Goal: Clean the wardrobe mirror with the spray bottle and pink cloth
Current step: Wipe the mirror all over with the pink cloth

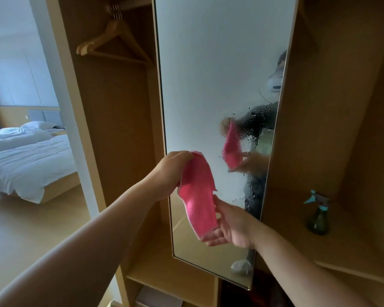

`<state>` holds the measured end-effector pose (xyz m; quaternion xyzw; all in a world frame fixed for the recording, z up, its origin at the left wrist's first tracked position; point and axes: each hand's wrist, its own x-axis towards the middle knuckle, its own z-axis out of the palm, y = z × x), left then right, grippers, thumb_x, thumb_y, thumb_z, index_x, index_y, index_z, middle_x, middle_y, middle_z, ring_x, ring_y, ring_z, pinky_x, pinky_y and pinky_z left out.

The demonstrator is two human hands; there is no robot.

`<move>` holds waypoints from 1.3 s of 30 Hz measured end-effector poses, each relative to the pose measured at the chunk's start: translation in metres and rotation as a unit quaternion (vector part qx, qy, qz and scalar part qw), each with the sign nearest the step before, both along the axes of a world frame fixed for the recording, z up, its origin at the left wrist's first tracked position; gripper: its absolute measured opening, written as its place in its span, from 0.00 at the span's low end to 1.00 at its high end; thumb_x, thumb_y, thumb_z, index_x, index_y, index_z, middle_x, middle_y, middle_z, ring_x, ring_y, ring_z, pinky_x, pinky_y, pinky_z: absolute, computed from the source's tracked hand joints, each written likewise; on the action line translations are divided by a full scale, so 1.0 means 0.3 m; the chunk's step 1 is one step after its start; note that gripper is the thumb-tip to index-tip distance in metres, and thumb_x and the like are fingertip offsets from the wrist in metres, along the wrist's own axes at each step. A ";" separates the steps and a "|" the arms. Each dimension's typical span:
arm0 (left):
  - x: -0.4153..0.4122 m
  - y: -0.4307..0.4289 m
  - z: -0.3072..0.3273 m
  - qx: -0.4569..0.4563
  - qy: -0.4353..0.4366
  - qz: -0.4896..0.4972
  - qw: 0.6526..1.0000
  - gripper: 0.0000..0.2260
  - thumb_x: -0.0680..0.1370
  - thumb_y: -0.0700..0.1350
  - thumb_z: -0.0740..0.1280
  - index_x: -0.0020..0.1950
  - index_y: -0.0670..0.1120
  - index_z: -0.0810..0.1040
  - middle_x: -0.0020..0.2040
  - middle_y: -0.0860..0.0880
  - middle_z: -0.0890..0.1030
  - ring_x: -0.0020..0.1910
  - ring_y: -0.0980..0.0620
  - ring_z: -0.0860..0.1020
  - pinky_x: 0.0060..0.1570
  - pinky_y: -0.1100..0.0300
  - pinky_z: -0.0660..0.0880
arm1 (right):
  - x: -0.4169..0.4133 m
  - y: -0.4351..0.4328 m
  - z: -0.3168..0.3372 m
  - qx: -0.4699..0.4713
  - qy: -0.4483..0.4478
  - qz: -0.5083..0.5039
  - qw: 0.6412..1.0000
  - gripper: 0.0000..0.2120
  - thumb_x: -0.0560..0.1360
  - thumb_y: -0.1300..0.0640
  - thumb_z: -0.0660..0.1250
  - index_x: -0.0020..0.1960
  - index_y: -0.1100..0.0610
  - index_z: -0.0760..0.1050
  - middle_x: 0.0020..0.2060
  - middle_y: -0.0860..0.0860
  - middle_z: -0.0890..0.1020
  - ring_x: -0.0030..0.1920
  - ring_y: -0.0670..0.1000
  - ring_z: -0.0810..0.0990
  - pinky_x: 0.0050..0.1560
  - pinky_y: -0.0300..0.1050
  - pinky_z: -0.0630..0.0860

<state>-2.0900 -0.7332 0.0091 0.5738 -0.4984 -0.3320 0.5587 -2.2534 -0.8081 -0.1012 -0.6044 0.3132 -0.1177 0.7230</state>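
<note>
Facing an open wooden wardrobe (120, 129), a person stands before its tall mirror (208, 63). Spray droplets (253, 129) bead and run down the right side of the glass around mid-height; the rest looks dry. A pink cloth (197, 196) is stretched between both hands, near the glass but not on it. The left hand (171, 171) grips the top end with its fingers curled round it. The right hand (228, 227) holds the bottom end, thumb laid over it and fingers nearly straight beneath. Spraying seems done, and the cloth appears to be readied for wiping. The next move likely calls for gathering it into one hand and pressing it onto the wet patch. A white bed (27, 160) lies beyond, at left. Wooden hangers (113, 41) hang from the rail. The spray bottle (317, 216) stands upright on the right-hand shelf (353, 247), well apart from both hands.
</note>
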 end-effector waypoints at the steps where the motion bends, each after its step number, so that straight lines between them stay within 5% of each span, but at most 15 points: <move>1: -0.001 -0.004 0.002 -0.002 0.003 0.003 1.000 0.22 0.81 0.42 0.57 0.29 0.47 0.81 0.29 0.49 0.77 0.33 0.51 0.75 0.40 0.55 0.70 | 0.000 0.005 0.008 0.030 -0.052 0.004 0.998 0.28 0.77 0.38 0.59 0.67 0.58 0.72 0.53 0.62 0.83 0.52 0.60 0.83 0.49 0.53 0.81; 5: 0.005 -0.007 0.018 -0.024 -0.019 0.038 0.999 0.13 0.80 0.42 0.56 0.43 0.39 0.78 0.38 0.43 0.71 0.39 0.47 0.69 0.41 0.52 0.65 | 0.004 -0.003 0.038 0.068 -0.208 -0.111 0.969 0.26 0.77 0.59 0.66 0.72 0.62 0.63 0.50 0.61 0.83 0.48 0.56 0.84 0.44 0.49 0.80; 10: 0.040 -0.010 0.012 -0.032 -0.051 0.124 0.990 0.12 0.80 0.44 0.58 0.39 0.42 0.75 0.28 0.53 0.72 0.27 0.56 0.71 0.28 0.62 0.68 | -0.035 -0.022 0.113 0.012 -0.244 -0.213 0.946 0.36 0.66 0.63 0.72 0.72 0.57 0.64 0.57 0.60 0.80 0.47 0.54 0.85 0.42 0.44 0.81; 14: 0.089 -0.014 -0.005 -0.019 -0.085 0.156 0.984 0.16 0.79 0.46 0.61 0.48 0.34 0.80 0.38 0.42 0.76 0.37 0.47 0.76 0.44 0.46 0.80 | -0.045 -0.027 0.166 -0.042 -0.247 -0.225 0.942 0.38 0.66 0.69 0.72 0.73 0.55 0.64 0.60 0.58 0.78 0.55 0.56 0.82 0.53 0.51 0.81; 16: 0.129 -0.018 -0.007 -0.028 -0.080 0.164 0.983 0.15 0.78 0.44 0.60 0.45 0.32 0.79 0.38 0.40 0.76 0.37 0.45 0.76 0.42 0.48 0.80 | -0.042 -0.022 0.193 -0.085 -0.244 -0.252 0.933 0.38 0.67 0.71 0.71 0.73 0.54 0.64 0.60 0.57 0.78 0.55 0.56 0.82 0.51 0.51 0.82; 20: 0.220 -0.027 -0.003 -0.049 -0.042 0.176 0.982 0.10 0.76 0.46 0.60 0.39 0.43 0.76 0.37 0.44 0.70 0.37 0.47 0.70 0.38 0.53 0.67 | -0.016 -0.005 0.255 -0.129 -0.259 -0.298 0.910 0.38 0.66 0.72 0.71 0.71 0.50 0.66 0.58 0.59 0.78 0.54 0.57 0.82 0.48 0.51 0.82; 24: 0.320 -0.027 0.014 -0.094 -0.013 0.116 0.989 0.12 0.78 0.47 0.62 0.47 0.44 0.84 0.49 0.46 0.81 0.49 0.50 0.78 0.49 0.52 0.75 | 0.053 0.028 0.302 -0.207 -0.202 -0.333 0.898 0.25 0.70 0.74 0.69 0.62 0.53 0.75 0.53 0.58 0.80 0.53 0.55 0.81 0.54 0.50 0.80; 27: 0.402 -0.021 0.028 -0.101 -0.037 0.066 0.992 0.18 0.78 0.50 0.63 0.43 0.34 0.79 0.37 0.42 0.74 0.38 0.48 0.74 0.39 0.54 0.73 | 0.104 0.063 0.314 -0.289 -0.102 -0.346 0.887 0.12 0.71 0.70 0.71 0.51 0.58 0.82 0.48 0.54 0.85 0.50 0.52 0.83 0.46 0.39 0.79; 30: 0.465 -0.013 0.033 -0.096 -0.068 0.030 0.993 0.21 0.78 0.51 0.63 0.39 0.32 0.75 0.34 0.45 0.68 0.34 0.49 0.69 0.35 0.54 0.69 | 0.147 0.099 0.306 -0.327 -0.088 -0.393 0.855 0.07 0.72 0.67 0.72 0.45 0.57 0.84 0.41 0.52 0.86 0.44 0.49 0.84 0.45 0.39 0.80; 37: 0.542 -0.023 0.076 -0.108 -0.057 -0.036 0.992 0.19 0.77 0.49 0.65 0.46 0.31 0.78 0.44 0.34 0.81 0.40 0.46 0.78 0.48 0.44 0.79 | 0.205 0.149 0.337 -0.372 -0.103 -0.504 0.773 0.08 0.73 0.66 0.71 0.46 0.54 0.82 0.38 0.50 0.85 0.42 0.51 0.85 0.42 0.42 0.82; 39: 0.545 -0.031 0.083 -0.111 -0.047 -0.044 0.992 0.22 0.76 0.53 0.67 0.43 0.31 0.79 0.38 0.38 0.81 0.36 0.50 0.78 0.42 0.49 0.80 | 0.208 0.152 0.360 -0.395 -0.092 -0.515 0.756 0.10 0.72 0.66 0.72 0.52 0.57 0.82 0.42 0.49 0.85 0.45 0.51 0.85 0.49 0.45 0.81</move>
